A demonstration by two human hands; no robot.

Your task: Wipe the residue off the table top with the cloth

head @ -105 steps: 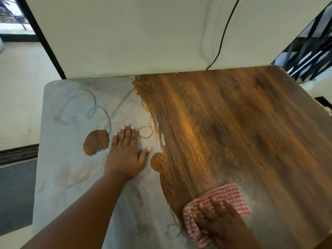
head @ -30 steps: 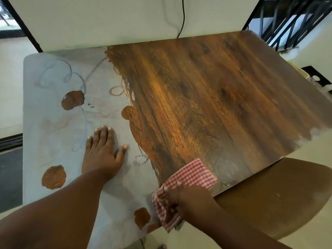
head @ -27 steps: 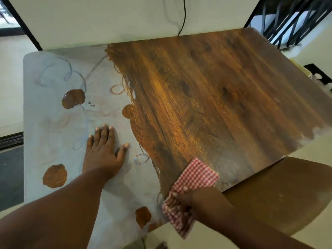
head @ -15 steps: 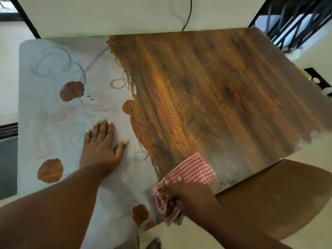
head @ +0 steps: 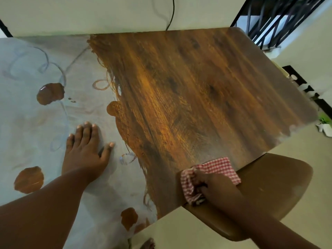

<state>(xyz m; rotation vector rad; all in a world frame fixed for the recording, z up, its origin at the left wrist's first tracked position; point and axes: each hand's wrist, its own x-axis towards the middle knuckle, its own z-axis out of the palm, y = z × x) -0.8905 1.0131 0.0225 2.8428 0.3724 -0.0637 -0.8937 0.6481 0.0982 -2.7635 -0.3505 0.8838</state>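
Note:
The wooden table top (head: 188, 90) shows bare brown grain on its right part. A pale grey film of residue (head: 27, 123) covers its left part, broken by a few round bare patches and curly streaks. My left hand (head: 84, 151) lies flat on the residue, fingers spread and holding nothing. My right hand (head: 213, 187) grips a red-and-white checked cloth (head: 217, 168) and presses it on the table's near edge, right of the residue boundary. A small pale smear (head: 294, 129) remains at the right corner.
A brown chair seat (head: 269, 191) sits under the near right edge below my right hand. A white wall with a black cable (head: 172, 13) stands behind the table. Black railings (head: 280, 20) are at the far right, small items (head: 325, 126) on the floor.
My right hand has slid the cloth to the right along the near edge, onto bare wood above the chair. My left hand stays flat in the same place.

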